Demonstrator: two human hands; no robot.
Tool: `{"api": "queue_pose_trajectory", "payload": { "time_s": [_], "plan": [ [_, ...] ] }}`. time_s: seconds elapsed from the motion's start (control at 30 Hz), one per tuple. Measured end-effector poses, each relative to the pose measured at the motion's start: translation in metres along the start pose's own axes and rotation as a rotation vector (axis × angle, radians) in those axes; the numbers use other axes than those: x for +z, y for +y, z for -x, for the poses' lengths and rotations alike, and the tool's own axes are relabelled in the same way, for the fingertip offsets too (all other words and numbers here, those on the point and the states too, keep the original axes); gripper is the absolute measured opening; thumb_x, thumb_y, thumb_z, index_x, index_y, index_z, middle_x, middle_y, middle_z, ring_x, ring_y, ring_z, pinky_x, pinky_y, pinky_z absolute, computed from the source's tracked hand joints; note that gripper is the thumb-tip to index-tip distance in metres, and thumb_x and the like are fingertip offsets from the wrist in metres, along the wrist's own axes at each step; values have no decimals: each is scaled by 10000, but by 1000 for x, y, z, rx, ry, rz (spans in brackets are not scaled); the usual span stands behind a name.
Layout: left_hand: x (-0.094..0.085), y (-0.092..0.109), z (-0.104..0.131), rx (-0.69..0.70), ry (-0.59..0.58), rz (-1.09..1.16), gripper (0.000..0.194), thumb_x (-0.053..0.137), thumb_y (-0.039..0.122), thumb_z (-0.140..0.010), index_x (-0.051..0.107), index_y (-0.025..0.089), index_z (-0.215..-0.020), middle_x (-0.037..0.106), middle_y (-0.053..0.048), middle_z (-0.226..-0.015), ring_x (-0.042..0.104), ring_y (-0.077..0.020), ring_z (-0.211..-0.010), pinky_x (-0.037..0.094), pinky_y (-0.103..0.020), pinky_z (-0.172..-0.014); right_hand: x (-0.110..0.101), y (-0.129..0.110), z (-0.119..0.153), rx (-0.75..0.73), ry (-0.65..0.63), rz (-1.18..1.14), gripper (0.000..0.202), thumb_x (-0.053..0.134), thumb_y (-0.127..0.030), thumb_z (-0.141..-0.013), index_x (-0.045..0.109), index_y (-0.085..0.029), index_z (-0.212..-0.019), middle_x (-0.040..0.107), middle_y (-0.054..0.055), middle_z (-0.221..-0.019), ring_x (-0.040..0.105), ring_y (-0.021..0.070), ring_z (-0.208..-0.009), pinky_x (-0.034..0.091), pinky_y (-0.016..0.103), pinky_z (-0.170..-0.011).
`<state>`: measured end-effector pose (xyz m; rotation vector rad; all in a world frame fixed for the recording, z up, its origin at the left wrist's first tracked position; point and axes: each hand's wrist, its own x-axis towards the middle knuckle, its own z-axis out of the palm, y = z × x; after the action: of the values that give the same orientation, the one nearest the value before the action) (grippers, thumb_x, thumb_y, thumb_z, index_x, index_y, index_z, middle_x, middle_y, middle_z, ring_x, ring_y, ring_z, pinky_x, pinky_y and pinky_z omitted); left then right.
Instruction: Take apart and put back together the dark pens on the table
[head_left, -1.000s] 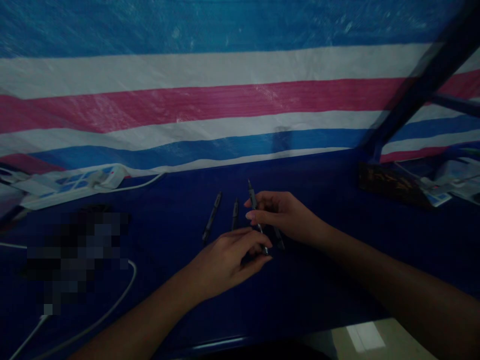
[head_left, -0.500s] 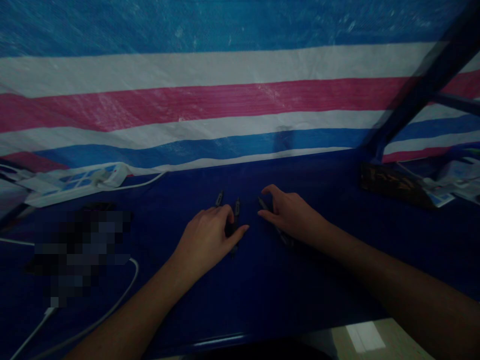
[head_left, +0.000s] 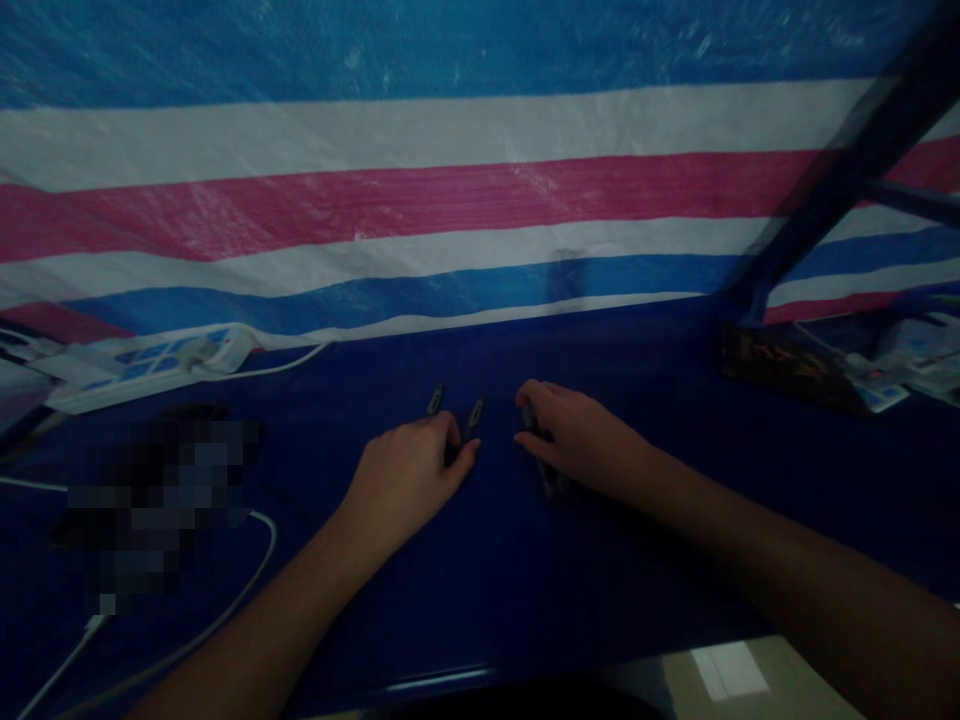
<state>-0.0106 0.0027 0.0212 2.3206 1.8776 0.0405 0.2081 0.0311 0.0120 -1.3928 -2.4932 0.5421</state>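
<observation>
My left hand (head_left: 409, 462) is curled over two dark pens on the blue table. The clip end of one pen (head_left: 436, 401) sticks out past the fingers. The other pen (head_left: 475, 415) shows between index finger and thumb, tilted to the right. Their lower parts are hidden under the hand. Across a short gap, my right hand (head_left: 581, 430) has its fingers and thumb closed around another dark pen (head_left: 553, 483), whose lower end shows below the palm. Whether a second pen lies under it, I cannot tell in this dim light.
A white power strip (head_left: 157, 365) with plugs and cables stands at the back left. Nearer lies a blurred-out dark object (head_left: 161, 500) with a white cable (head_left: 262, 570). At the right are a dark patterned box (head_left: 787, 370) and more cables. Striped sheeting (head_left: 465, 200) hangs behind the table (head_left: 450, 600).
My left fingers have drawn closer together, and the pen by the thumb has tilted right. My right fingers have closed in, turning their pen more upright.
</observation>
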Motion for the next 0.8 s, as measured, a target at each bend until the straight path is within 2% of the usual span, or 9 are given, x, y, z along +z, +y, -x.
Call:
{"api": "queue_pose_trajectory", "payload": {
  "time_s": [0.1, 0.27, 0.5, 0.67, 0.8],
  "plan": [
    [-1, -1, 0, -15, 2, -3, 276, 554, 446, -996, 662, 226, -869, 690, -26, -700, 686, -261, -651, 334, -292, -530, 3, 2, -2, -57, 24, -63, 214, 669, -161, -930, 566, -165, -1118, 657, 71, -940, 622, 222, -884, 440, 320, -770],
    [1, -2, -1, -5, 32, 83, 281, 543, 440, -991, 645, 225, -842, 673, -9, -644, 667, -237, -590, 315, -288, -517, 3, 3, -3, -51, 31, -139, 162, 650, -155, -929, 561, -178, -1063, 618, 51, -916, 578, 191, -804, 415, 305, -723],
    [6, -3, 0, -19, 167, 309, 278, 540, 452, -999, 625, 219, -874, 656, 20, -610, 628, -177, -521, 371, -276, -513, 4, 3, -4, -100, 37, -143, 147, 680, -174, -925, 557, -199, -1001, 620, 44, -937, 572, 190, -826, 417, 307, -734],
    [9, -5, 1, 7, 258, 548, 261, 542, 442, -1013, 587, 219, -884, 629, 44, -587, 572, -133, -470, 376, -245, -475, 0, 4, -4, -191, 22, 30, 157, 711, -272, -957, 577, -192, -937, 636, 74, -978, 574, 232, -930, 433, 347, -840],
    [8, -2, 3, 60, 299, 746, 267, 501, 417, -1055, 565, 211, -898, 585, 63, -560, 549, -111, -465, 406, -228, -489, -5, 5, -4, -235, 73, -47, 299, 680, -448, -980, 583, -182, -883, 637, 69, -928, 564, 221, -893, 416, 352, -833]
  ]
}}
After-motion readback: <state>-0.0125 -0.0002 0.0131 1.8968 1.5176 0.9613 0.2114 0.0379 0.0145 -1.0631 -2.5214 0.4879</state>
